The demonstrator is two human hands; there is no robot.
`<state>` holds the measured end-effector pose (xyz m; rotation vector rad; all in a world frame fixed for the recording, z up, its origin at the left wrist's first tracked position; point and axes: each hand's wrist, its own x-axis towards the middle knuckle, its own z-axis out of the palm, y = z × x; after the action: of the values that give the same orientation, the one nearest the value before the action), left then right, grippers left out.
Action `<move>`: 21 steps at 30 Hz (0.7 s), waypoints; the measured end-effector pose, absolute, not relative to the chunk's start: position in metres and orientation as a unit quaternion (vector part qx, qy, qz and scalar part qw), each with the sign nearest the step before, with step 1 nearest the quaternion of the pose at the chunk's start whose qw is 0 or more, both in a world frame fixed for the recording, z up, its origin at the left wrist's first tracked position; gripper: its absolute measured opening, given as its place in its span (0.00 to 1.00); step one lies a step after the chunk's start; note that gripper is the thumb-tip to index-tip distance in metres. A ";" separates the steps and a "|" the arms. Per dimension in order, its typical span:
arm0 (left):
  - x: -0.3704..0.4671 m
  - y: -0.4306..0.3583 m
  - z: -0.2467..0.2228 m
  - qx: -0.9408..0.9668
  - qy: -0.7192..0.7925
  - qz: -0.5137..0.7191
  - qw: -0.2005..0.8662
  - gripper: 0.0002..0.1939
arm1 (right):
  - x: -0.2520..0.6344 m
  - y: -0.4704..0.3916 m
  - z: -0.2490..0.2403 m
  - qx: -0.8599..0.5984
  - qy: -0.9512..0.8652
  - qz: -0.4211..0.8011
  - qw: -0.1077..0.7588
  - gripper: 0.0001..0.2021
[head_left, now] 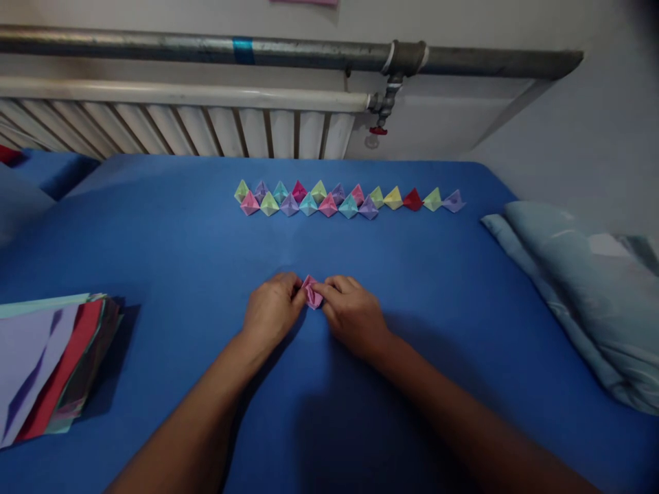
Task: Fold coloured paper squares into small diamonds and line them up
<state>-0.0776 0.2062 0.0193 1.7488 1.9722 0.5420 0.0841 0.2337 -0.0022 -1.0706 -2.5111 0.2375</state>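
A small pink folded paper boat (311, 293) is held between my two hands above the blue surface (195, 226). My left hand (274, 302) pinches its left side between thumb and fingers. From the right, my right hand (355, 310) grips the other side, with the index finger and thumb on the folds. Part of the pink paper is covered by the fingertips. Farther back, several finished-looking paper boats (328, 204) in pink, green, purple, blue, yellow and red stand in two close rows, which thin to a single row at the right.
A stack of coloured paper sheets (38, 363) lies at the left. Folded light-blue cloth (581, 295) rests along the right edge. Behind the blue surface are a white radiator (252, 130), a metal pipe (319, 53) and a red valve handle (378, 130).
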 end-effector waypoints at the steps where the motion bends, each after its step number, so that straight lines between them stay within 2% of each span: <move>1: -0.077 0.206 0.020 0.635 0.716 0.195 0.218 0.07 | 0.085 0.234 -0.002 -0.386 -0.895 0.094 0.201 0.16; 12: -0.071 0.210 0.018 0.630 0.746 0.146 0.161 0.15 | 0.083 0.233 -0.001 -0.387 -0.901 0.066 0.181 0.13; 21: -0.072 0.212 0.022 0.627 0.745 0.145 0.176 0.12 | 0.084 0.235 -0.003 -0.387 -0.895 0.100 0.197 0.15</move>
<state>-0.0723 0.2118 0.0219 1.7753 2.1107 0.4103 0.0839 0.2348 -0.0027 -1.0838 -2.5071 0.2813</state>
